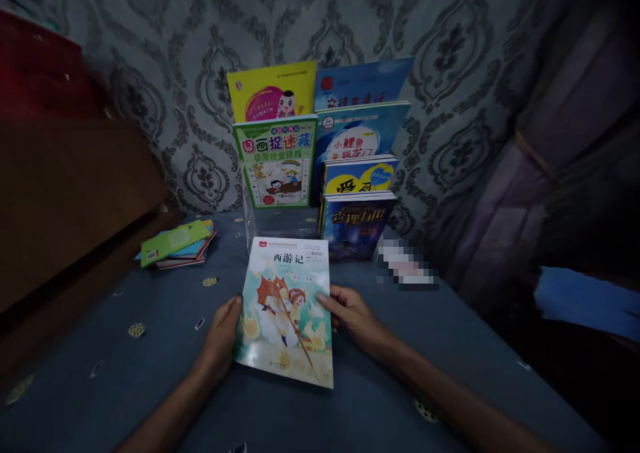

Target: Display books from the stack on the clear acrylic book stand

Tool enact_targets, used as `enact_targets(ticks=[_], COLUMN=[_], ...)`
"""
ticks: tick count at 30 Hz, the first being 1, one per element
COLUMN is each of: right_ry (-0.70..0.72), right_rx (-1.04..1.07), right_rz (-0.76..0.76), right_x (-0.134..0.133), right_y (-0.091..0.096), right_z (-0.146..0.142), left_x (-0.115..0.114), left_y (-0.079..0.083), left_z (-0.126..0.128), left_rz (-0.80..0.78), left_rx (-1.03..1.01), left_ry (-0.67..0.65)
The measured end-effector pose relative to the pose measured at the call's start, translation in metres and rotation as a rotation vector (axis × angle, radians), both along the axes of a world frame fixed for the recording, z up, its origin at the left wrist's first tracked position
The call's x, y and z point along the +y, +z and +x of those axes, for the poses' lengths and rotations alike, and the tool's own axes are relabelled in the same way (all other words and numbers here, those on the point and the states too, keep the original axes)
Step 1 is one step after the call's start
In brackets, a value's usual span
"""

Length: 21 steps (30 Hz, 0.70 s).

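A children's picture book (287,309) with a pale green cover and a cartoon figure is held face up, just above the blue cloth-covered table (150,366). My left hand (223,336) grips its left edge with the thumb on the cover. My right hand (350,313) grips its right edge the same way. Right behind the book stands a clear tiered display rack (273,225) with several books upright in it: a green one (277,161) and a yellow one (273,91) on the left, blue ones (359,173) on the right.
A small stack of thin books (177,243) lies at the back left of the table. A dark wooden piece of furniture (65,193) stands on the left, patterned wallpaper behind, a curtain (540,173) on the right. A blurred flat item (405,263) lies right of the rack.
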State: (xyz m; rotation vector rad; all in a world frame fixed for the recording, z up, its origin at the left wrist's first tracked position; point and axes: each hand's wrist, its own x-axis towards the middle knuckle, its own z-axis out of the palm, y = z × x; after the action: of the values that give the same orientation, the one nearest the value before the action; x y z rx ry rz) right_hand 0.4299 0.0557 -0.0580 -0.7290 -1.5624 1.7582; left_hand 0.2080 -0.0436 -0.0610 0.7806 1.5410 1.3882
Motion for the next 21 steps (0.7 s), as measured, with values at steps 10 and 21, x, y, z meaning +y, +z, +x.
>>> enact_targets(ticks=[10,21], right_ry=[-0.009,-0.176], right_rx=[-0.083,-0.599], right_rz=[-0.169,0.380], right_x=[0.000,0.017], right_y=[-0.010,-0.013], right_z=[0.008,0.032], left_x=[-0.012,0.018], left_y=[0.006,0.022], left_z=[-0.014,-0.018], left_rz=[-0.166,-0.039], left_rx=[0.243,1.421], left_ry=[-0.355,-0.449])
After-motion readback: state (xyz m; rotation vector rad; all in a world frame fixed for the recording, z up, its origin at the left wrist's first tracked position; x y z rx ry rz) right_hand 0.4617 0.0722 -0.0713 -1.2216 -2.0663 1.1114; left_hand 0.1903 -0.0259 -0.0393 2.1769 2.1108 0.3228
